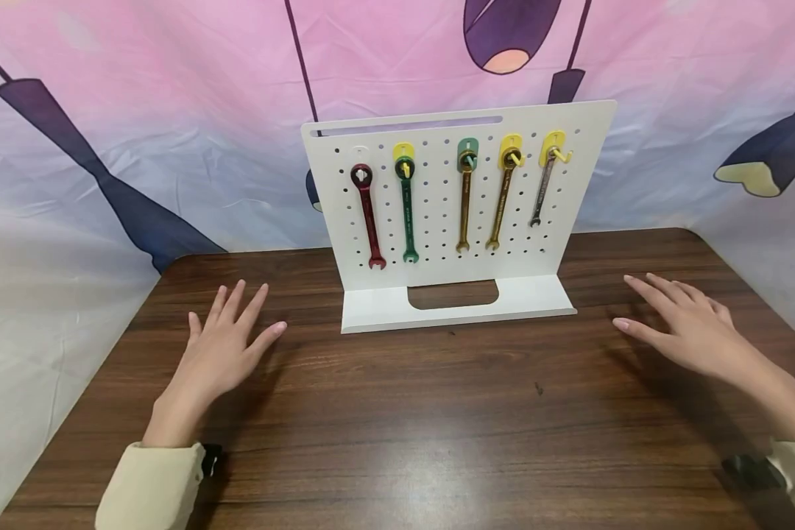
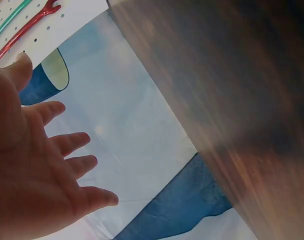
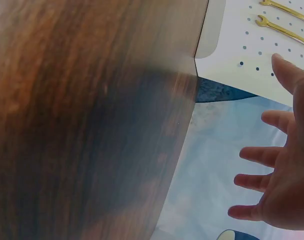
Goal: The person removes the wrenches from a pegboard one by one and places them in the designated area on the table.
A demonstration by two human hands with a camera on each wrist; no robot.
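My left hand (image 1: pixel 218 353) hovers over the table left of a white pegboard stand, its fingers spread and holding nothing. On the other side, my right hand (image 1: pixel 692 331) is likewise spread, apart from the board. Across the pegboard (image 1: pixel 437 213) hang several wrenches: a red wrench (image 1: pixel 369 217) at the left, then a green wrench (image 1: pixel 407 213), two gold wrenches, one (image 1: pixel 465 210) beside the other (image 1: pixel 501 206), and a smaller silver wrench (image 1: pixel 543 191) at the right. Part of the red wrench (image 2: pixel 27 31) shows in the left wrist view.
Yellow, green and whitish hooks carry the wrenches; one yellow hook (image 1: pixel 554 143) is at the far right. The stand's white base (image 1: pixel 377 313) rests on the brown wooden table (image 1: pixel 404 427). A printed cloth (image 1: pixel 238 110) hangs close behind the table's back edge.
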